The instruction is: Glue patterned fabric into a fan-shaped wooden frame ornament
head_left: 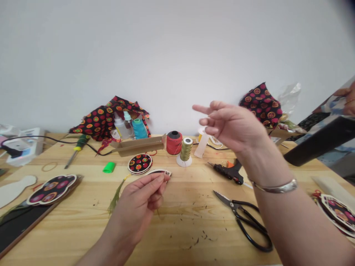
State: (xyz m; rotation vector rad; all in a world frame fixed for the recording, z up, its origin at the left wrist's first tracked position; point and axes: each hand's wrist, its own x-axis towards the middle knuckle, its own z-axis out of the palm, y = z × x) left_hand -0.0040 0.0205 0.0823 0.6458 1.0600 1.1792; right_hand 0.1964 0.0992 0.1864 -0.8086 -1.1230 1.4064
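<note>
My left hand [141,203] is closed in a pinch on a small fabric-covered ornament piece [162,172] with a green tassel [116,194] trailing down to the left. My right hand [233,123] is raised above the table, fingers loosely curled with thumb and forefinger close together; whether a thread is held there I cannot make out. A silver bangle sits on that wrist. A round fabric-covered disc [140,163] lies just behind the left hand.
On the wooden table [180,221]: black scissors [245,220], a glue gun [229,171], red thread spool [174,142], olive thread spool [185,150], green cap [109,167], screwdriver [75,151], patterned fabric [105,118], fabric shapes [52,188]. Another person's hand [346,98] at far right.
</note>
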